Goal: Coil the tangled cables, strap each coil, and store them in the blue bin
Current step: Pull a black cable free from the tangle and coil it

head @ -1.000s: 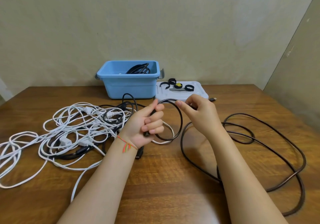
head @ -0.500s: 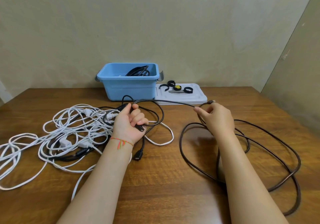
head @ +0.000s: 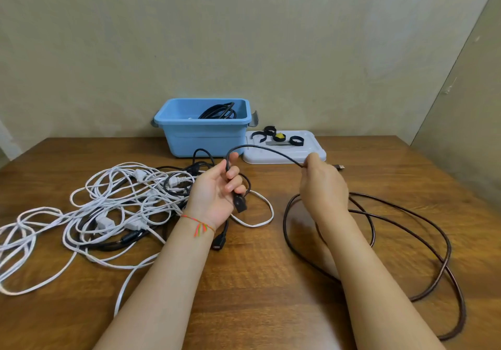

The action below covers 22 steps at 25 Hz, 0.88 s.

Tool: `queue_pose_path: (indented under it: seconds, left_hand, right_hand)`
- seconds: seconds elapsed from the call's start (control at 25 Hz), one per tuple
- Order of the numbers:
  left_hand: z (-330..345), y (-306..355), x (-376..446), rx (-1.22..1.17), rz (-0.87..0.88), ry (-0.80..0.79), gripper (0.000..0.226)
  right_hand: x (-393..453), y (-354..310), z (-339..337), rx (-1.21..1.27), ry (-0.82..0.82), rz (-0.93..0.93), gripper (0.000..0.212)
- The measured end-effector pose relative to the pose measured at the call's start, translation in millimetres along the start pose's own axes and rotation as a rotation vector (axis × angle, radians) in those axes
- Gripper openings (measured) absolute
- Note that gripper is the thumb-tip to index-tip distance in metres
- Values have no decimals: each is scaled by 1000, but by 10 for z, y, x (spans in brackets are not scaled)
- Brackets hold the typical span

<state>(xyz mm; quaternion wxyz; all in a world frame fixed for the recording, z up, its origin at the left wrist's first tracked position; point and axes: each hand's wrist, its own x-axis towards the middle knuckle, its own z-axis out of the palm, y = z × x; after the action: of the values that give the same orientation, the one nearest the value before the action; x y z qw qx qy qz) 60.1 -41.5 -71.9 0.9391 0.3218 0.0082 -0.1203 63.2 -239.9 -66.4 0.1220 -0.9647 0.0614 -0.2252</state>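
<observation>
My left hand [head: 217, 195] grips one end of a long black cable [head: 401, 225], its plug poking out below my fingers. My right hand [head: 322, 184] pinches the same cable further along, so a span of it arcs between my hands. The rest of that cable lies in loose loops on the table at the right. A tangle of white and black cables [head: 113, 200] sprawls at the left. The blue bin [head: 203, 135] stands at the back with a black coil [head: 219, 111] inside. Black straps [head: 295, 141] lie on the white lid [head: 284, 157] beside the bin.
The wooden table [head: 257, 282] ends at a beige wall behind the bin. A wall panel closes in at the far right. A white cable loop [head: 260, 214] lies between my hands. A black plug [head: 339, 166] rests near the lid.
My hands have drawn apart, pulling the small loop open into a longer span of black cable. My left hand now shows the plug end below its fingers.
</observation>
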Motion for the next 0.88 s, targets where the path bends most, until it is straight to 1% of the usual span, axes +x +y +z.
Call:
queue_pose_path:
  seconds: [0.04, 0.08, 0.2, 0.28, 0.32, 0.36, 0.4, 0.44, 0.56, 0.64, 0.68, 0.76, 0.8, 0.88]
  left_hand:
    - [-8, 20, 3, 55, 1, 36, 27]
    - [-19, 41, 6, 149, 0, 65, 29]
    - [-26, 94, -12, 633, -17, 115, 36]
    - [-19, 117, -27, 909, -40, 147, 42]
    - [-19, 125, -34, 982, -45, 154, 45]
    - [-24, 126, -35, 1005, -45, 152, 48]
    - [-29, 122, -35, 976, -39, 141, 48]
    - [-39, 112, -32, 893, -27, 118, 46]
    - [-26, 84, -19, 549, 54, 32, 36]
    - [10, 34, -17, 461, 143, -17, 31]
    - [24, -7, -12, 466, 189, -43, 29]
    - [70, -106, -19, 556, 279, -70, 24]
    - [93, -159, -25, 638, 323, -67, 22]
    - [122, -256, -24, 881, 427, -40, 20]
  right_hand:
    - [28, 44, -4, 9, 52, 59, 7]
    - [52, 96, -21, 21, 89, 121, 5]
    - [104, 289, -81, 86, 137, 284, 10]
    - [139, 409, -104, 105, 131, 373, 13]
    - [153, 452, -103, 114, 121, 406, 14]
    - [163, 475, -98, 120, 114, 426, 15]
    - [165, 474, -89, 120, 109, 430, 14]
    - [161, 449, -76, 117, 102, 420, 13]
    - [121, 320, -5, 93, 78, 337, 5]
    - [99, 230, 25, 77, 46, 243, 4]
    - [89, 194, 35, 77, 15, 178, 4]
    - [59, 114, 60, 90, -65, 7, 13]
    - [36, 76, 82, 99, -103, -93, 19]
    - [-19, -25, 106, 149, -165, -304, 27]
